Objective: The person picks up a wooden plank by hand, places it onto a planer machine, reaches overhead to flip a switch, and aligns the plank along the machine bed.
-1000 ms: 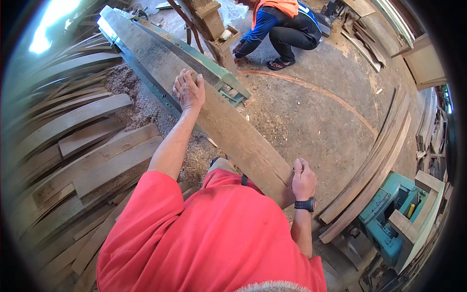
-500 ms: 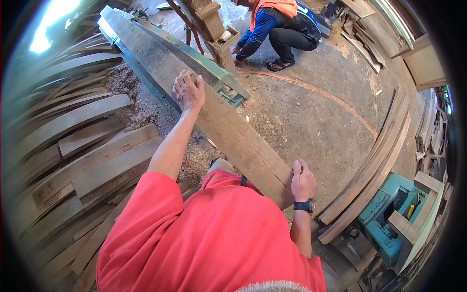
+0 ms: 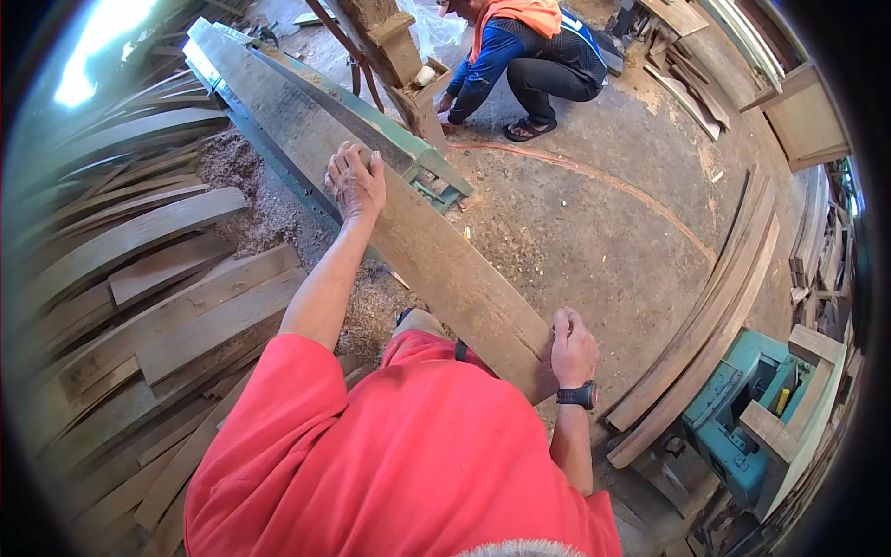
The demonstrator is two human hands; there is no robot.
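Observation:
A long, wide wooden board slants from the bed of a green machine at the upper left down to my waist. My left hand grips the board about midway, palm on its upper face and fingers bent. At the near end, my right hand is closed round the board's right edge; its fingertips are partly hidden. A dark watch is on that wrist. The far part of the board lies along the machine's bed.
Stacked wooden planks fill the left side, with sawdust beside them. A person crouches behind a wooden post. Long curved boards lie on the floor at right, near a teal machine.
The whole view has shifted very slightly. Both hands keep the same hold on the board, and the crouching person stays at the post.

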